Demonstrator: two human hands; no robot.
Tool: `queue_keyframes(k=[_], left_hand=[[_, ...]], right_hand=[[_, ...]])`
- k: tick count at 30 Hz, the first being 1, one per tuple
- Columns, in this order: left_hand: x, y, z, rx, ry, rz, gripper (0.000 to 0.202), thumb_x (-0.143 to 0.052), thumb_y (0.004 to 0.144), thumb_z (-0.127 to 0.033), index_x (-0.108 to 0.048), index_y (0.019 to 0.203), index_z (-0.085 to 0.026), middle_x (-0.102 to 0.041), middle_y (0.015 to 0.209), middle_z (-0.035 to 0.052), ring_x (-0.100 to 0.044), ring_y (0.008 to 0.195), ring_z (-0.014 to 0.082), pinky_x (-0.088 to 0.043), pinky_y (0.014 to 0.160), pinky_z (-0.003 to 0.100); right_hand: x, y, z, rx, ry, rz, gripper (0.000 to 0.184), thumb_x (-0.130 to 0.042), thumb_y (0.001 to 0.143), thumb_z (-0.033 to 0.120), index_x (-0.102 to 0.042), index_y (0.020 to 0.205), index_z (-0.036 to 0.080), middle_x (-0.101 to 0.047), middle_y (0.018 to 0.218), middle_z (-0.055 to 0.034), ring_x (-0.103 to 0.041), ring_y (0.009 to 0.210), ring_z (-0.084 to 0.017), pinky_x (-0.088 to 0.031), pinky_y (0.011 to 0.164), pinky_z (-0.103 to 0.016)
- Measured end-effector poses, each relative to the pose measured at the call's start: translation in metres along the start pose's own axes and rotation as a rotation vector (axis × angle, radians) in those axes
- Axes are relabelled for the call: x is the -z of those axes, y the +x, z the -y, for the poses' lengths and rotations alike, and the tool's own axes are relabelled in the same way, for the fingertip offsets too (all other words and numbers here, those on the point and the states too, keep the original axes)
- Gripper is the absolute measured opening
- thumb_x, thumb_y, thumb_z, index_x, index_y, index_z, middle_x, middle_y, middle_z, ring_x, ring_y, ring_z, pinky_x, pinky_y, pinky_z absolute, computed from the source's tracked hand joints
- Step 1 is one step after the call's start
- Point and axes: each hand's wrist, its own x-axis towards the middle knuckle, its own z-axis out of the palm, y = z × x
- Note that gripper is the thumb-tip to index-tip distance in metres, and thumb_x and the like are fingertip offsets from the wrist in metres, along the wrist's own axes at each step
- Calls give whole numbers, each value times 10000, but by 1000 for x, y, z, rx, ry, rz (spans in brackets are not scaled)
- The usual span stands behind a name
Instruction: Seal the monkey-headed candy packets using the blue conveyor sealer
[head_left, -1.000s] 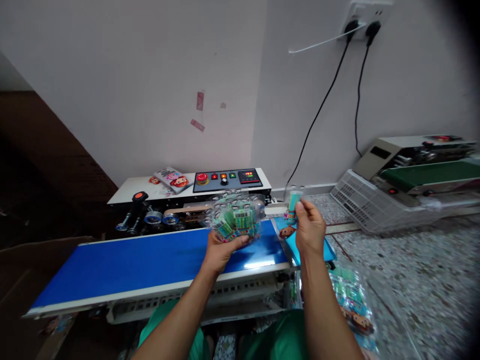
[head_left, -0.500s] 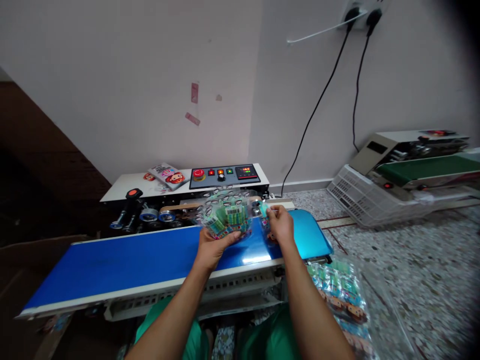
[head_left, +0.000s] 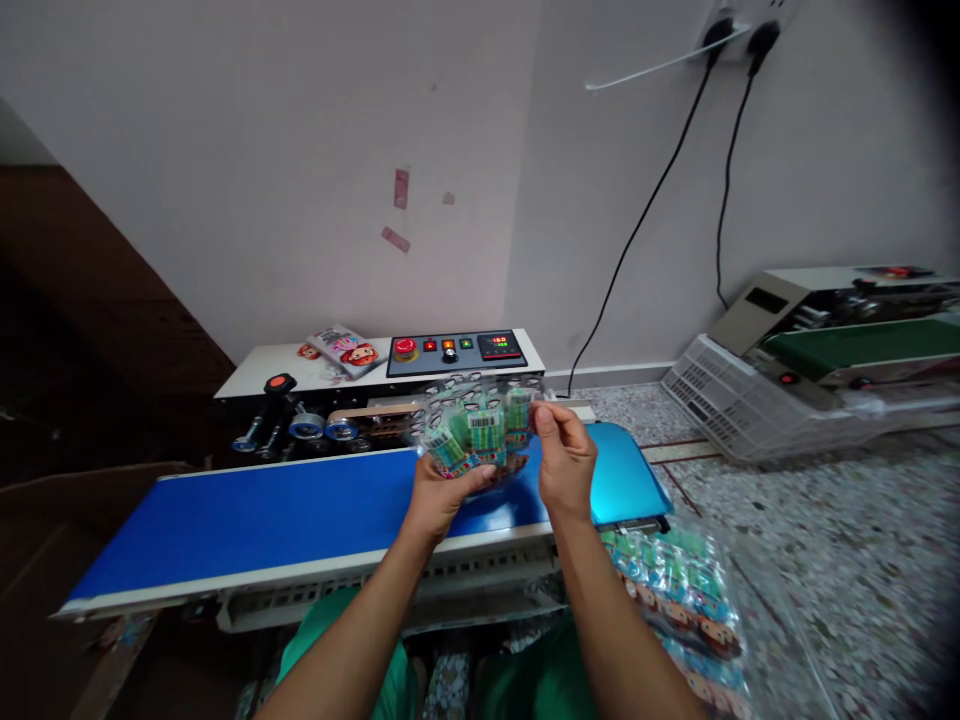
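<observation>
My left hand (head_left: pixel 446 490) is closed around the bottom of a fanned bunch of small clear plastic packets (head_left: pixel 484 432), its thumb across the front. The packets have green printed parts, barcodes and oval hang holes along their upper edges. At the bunch's right side, my right hand (head_left: pixel 566 455) pinches the edge of a packet (head_left: pixel 519 412) that overlaps the others. Both hands are above the blue conveyor belt (head_left: pixel 285 525) of a machine. More packets with printed cartoon faces (head_left: pixel 675 580) lie in a clear bag below the belt's right end.
Behind the belt stands the control panel (head_left: pixel 457 350), with a red stop button and lit display. A printed packet (head_left: pixel 349 350) lies on the machine's top. At right, a second machine with a green belt (head_left: pixel 870 350) stands by a white plastic crate (head_left: pixel 720 400). Black cables (head_left: pixel 660 190) run down the wall.
My right hand has brought its packet from beside the bunch up against the bunch's right side. The view has shifted slightly, and my left hand keeps its hold.
</observation>
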Motion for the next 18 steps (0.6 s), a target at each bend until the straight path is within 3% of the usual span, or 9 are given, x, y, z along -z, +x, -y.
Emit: queue_keyframes(k=[3,5,10,14,18], left_hand=[[3,1,4,-9,49,-34,378,-822,529,-202,-695,879,-135,-741,867,56,-689,769,204,-553,774,339],[6,2,5,-5,91,-57,361,-820,532,-210,-694,860,-128,-742,840,60,-691,734,204,-560,750,340],[10,4,3,-21,88,-62,354,-813,549,-205,-692,874,-130,-741,834,60,-692,737,207,-563,749,345],[10,4,1,-35,74,-57,334,-812,552,-197,-697,859,-134,-740,837,53,-691,734,204,-565,737,336],[7,2,-1,-22,73,-65,345,-821,530,-196,-701,848,-132,-741,800,49,-686,705,197,-565,706,321]], right_hand=[[14,9,-9,9,-134,-144,311,-452,864,447,-585,949,179,-622,899,-45,-563,817,-155,-435,733,-267],[29,18,-18,6,-319,-168,352,-398,879,465,-569,988,177,-615,911,-58,-560,826,-169,-415,732,-272],[59,37,-47,-105,-933,-40,318,-360,901,363,-590,973,155,-633,795,-94,-557,706,-204,-338,640,-291],[57,39,-59,-234,-1195,52,329,-331,913,332,-585,1008,145,-643,761,-121,-564,653,-216,-277,569,-290],[41,35,-63,-259,-1241,153,325,-329,918,310,-588,1022,141,-651,749,-123,-584,664,-214,-300,572,-288]])
